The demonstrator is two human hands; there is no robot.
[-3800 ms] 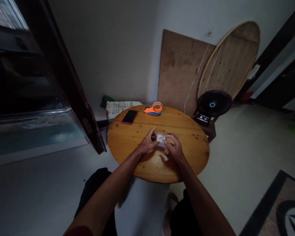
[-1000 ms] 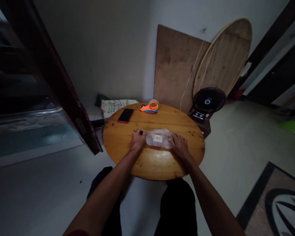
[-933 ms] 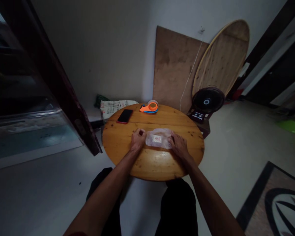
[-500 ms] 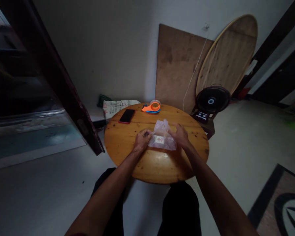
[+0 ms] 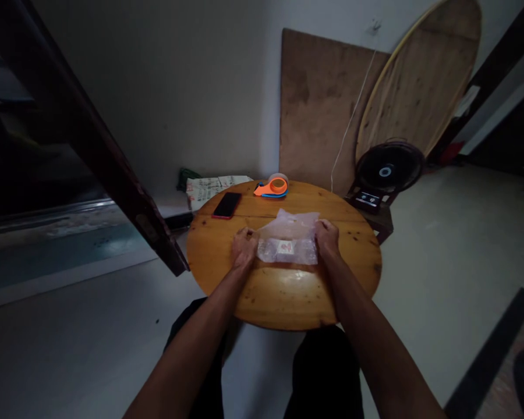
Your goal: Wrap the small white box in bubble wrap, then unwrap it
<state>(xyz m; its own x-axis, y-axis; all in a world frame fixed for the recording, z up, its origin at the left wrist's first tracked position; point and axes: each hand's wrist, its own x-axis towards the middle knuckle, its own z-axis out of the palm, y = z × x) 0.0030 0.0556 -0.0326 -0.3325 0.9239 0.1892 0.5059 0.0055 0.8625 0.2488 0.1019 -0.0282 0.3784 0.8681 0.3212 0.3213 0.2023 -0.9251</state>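
A sheet of pinkish, clear bubble wrap point(image 5: 297, 224) lies spread on the round wooden table point(image 5: 283, 297). Near its front edge, a small white box with a red print point(image 5: 286, 247) shows through a fold of the wrap. My left hand point(image 5: 244, 246) is closed on the wrap's left edge, the fingers curled in. On the opposite side my right hand point(image 5: 327, 235) pinches the right edge, close to the back corner. Between the two hands the wrap looks stretched out.
A phone in a red case point(image 5: 227, 205) lies at the table's back left. An orange and blue tape dispenser point(image 5: 273, 186) sits at the back edge. Behind the table on the right stands a black round fan point(image 5: 390, 169), before leaning boards point(image 5: 323, 105).
The bubble wrap, bunched narrow around the box earlier, is now opened out toward the back. My right hand has shifted from the wrap's front part to its right edge.
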